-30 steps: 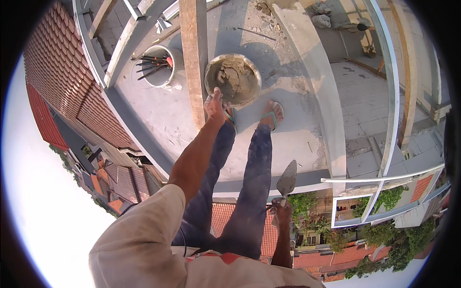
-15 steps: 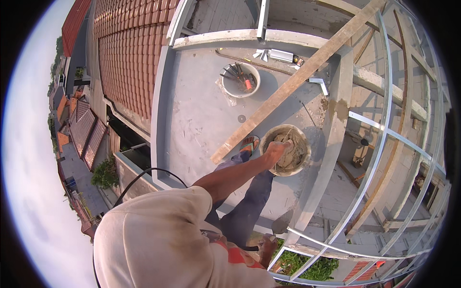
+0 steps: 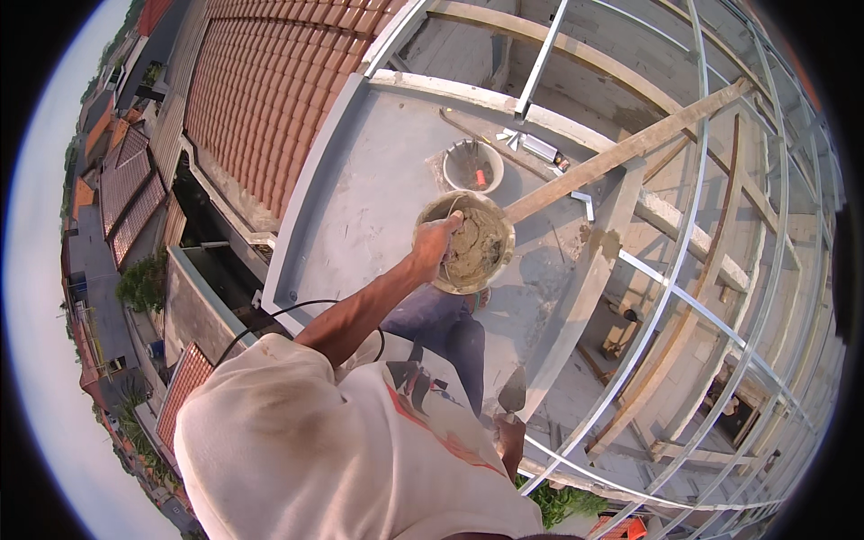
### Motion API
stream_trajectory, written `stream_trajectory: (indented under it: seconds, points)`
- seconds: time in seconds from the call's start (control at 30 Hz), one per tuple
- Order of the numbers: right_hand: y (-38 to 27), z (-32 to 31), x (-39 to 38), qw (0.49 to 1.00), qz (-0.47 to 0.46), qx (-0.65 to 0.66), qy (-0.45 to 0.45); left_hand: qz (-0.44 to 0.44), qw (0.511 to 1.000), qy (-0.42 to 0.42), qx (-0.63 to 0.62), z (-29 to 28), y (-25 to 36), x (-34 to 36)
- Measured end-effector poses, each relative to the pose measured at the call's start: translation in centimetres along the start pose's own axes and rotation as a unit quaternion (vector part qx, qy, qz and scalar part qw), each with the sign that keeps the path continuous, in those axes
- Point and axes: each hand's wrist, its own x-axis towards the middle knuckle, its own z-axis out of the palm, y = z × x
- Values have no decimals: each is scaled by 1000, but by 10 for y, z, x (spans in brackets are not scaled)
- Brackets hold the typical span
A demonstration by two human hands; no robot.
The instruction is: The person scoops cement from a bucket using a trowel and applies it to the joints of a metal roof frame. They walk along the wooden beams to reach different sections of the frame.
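Note:
My left hand (image 3: 436,243) is closed at the left side of a round bucket (image 3: 510,247), where a thin wire handle shows. Grey-brown wet mortar (image 3: 477,245) lies inside the bucket, which is held up in front of my legs. Lower down and to the right, my right hand (image 3: 509,430) grips a trowel (image 3: 513,392), its grey pointed blade facing away from me. The trowel's handle is mostly hidden in the fingers.
Beyond the mortar bucket stands a white bucket (image 3: 446,173) of tools. A long wooden plank (image 3: 621,148) slopes across the low wall (image 3: 576,292). Metal framing (image 3: 688,238) spans the drop at right. Tiled roofing (image 3: 279,90) rises at left; a black cable (image 3: 297,308) loops near my arm.
My left hand has lifted the mortar bucket off the floor and brought it leftward. My right hand and the trowel have come further into view.

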Motion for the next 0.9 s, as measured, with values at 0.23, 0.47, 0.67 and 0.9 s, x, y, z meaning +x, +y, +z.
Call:
stream_trajectory:
  seconds: [0.23,0.47,0.67,0.9]
  points:
    - [-52,-11,4,997,-23,-58,53,125,964,186,-144,-119,55,-16]
    - [-82,-2,23,994,-54,-87,35,189,893,303,-275,-262,111,-14]
    - [-107,36,67,978,-93,-173,74,88,833,395,-377,-398,122,39]
    - [-174,133,40,963,-122,-235,45,-84,823,350,-439,-482,80,113]
